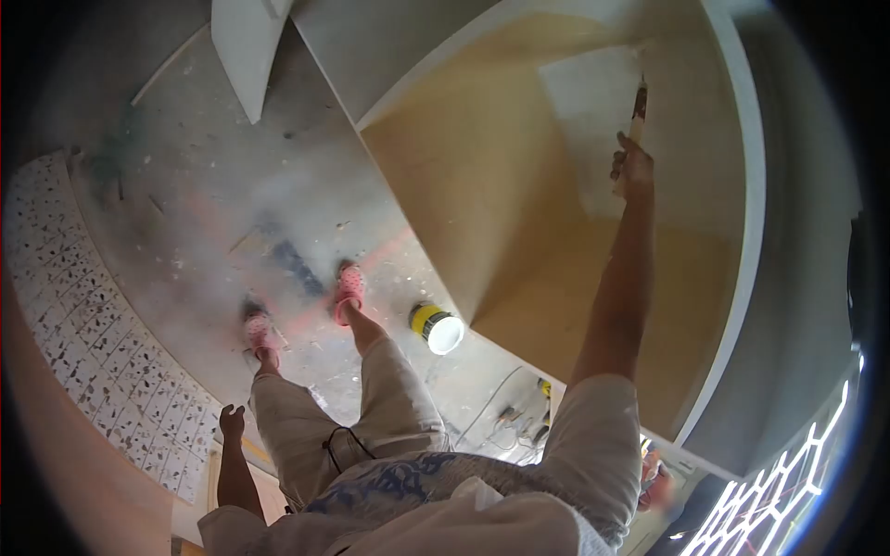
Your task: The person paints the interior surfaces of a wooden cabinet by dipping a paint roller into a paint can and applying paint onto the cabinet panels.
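My right hand (633,170) is closed around the pale handle of a paint roller (640,102), my arm stretched out into a large box-like cabinet (528,287). Dark stains mark the handle near its thin metal neck. The roller's head is hard to make out against the inner surface. A whitish patch (589,107) shows there, while the surfaces around it look tan. Low at my left side hangs my left hand (233,422), holding nothing, its fingers loosely bent and apart.
On the spattered concrete floor (204,185), a yellow and black bucket (436,326) with a white top stands beside the cabinet's edge. Speckled tiles (111,343) run along the left. A white panel (248,51) juts in above. Cables and tools (510,417) lie near my legs.
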Demonstrator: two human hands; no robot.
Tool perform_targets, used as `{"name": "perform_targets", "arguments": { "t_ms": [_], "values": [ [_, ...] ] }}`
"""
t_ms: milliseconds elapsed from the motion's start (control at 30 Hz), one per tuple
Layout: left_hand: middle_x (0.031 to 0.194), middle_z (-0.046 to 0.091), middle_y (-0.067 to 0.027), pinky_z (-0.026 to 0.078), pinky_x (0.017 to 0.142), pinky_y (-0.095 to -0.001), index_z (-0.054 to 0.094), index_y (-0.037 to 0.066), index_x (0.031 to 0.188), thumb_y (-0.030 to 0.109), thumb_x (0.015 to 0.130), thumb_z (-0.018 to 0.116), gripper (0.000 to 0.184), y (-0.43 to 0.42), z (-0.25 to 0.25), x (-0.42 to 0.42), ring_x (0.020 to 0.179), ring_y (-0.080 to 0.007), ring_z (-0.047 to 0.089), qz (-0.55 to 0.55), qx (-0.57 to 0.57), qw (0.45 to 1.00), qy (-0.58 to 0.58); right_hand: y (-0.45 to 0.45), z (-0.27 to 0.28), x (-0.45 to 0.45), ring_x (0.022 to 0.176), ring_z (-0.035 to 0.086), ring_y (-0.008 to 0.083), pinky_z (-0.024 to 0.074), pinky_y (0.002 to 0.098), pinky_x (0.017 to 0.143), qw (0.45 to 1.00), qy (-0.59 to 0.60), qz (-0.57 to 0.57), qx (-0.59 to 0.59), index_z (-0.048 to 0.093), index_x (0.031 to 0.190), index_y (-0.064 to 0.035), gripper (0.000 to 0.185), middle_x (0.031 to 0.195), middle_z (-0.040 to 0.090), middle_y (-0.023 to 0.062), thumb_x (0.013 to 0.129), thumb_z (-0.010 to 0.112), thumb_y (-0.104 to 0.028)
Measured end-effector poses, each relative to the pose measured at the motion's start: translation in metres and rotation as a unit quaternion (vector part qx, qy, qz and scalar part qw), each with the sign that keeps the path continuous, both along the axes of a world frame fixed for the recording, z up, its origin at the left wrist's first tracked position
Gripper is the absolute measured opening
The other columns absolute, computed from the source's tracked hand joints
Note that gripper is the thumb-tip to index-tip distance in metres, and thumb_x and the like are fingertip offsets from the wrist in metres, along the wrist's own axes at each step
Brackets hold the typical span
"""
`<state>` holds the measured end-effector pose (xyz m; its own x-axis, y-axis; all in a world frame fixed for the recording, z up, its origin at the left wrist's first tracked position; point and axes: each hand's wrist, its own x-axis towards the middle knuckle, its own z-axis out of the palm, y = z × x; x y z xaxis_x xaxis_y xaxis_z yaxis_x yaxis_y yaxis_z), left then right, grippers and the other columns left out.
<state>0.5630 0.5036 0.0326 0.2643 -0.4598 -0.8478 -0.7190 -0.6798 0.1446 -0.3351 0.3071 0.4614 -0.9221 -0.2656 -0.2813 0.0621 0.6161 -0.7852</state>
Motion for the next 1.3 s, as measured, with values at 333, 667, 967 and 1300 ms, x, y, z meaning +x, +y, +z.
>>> {"name": "perform_targets", "arguments": {
  "t_ms": [333,667,967,1300],
  "values": [
    [0.103,0.060,-0.0177,0.044,0.085,-0.0391,0.058,0.002,0.105,0.026,0.068,0.067,0.045,0.022,0.020,-0.188,0.098,-0.0302,0.057,-0.215,-0.106,0.969,0.058,-0.030,0.005,-0.105,0.045,0.036,0.0077,0.0334,0.0242,0.042,0.984,0.089,0.077,0.132,0.046,0.076,-0.0098,0.020,0.058,0.040,-0.0028,0.078,0.065,-0.015],
    [0.103,0.061,-0.0184,0.044,0.085,-0.0372,0.052,0.002,0.116,0.033,0.071,0.063,0.057,-0.042,0.082,-0.130,0.097,-0.0306,0.058,-0.100,-0.029,0.992,0.073,0.034,0.030,0.182,0.041,0.041,0.0099,0.0335,0.0270,0.033,0.989,0.064,0.110,0.077,0.045,0.081,-0.0087,0.016,0.058,0.044,0.0007,0.077,0.060,-0.011],
    [0.105,0.060,-0.0202,0.042,0.089,-0.0363,0.052,0.001,0.115,0.036,0.068,0.066,0.060,-0.054,0.102,0.086,0.101,-0.0306,0.056,-0.135,-0.095,0.986,0.031,0.092,0.066,0.427,0.039,0.048,0.0149,0.0390,0.0301,0.036,0.978,0.105,0.181,0.019,0.045,0.084,0.0014,0.023,0.054,0.048,0.0060,0.073,0.057,-0.015],
    [0.100,0.061,-0.0185,0.049,0.074,-0.0341,0.052,-0.001,0.115,0.030,0.069,0.067,0.057,-0.059,0.108,0.164,0.081,-0.0269,0.061,-0.105,-0.239,0.965,0.009,0.117,0.078,0.482,0.050,0.058,0.0272,0.0468,0.0358,0.044,0.977,0.075,0.199,0.030,0.045,0.088,0.0063,0.030,0.064,0.057,0.0188,0.073,0.055,-0.017]
  ]
}}
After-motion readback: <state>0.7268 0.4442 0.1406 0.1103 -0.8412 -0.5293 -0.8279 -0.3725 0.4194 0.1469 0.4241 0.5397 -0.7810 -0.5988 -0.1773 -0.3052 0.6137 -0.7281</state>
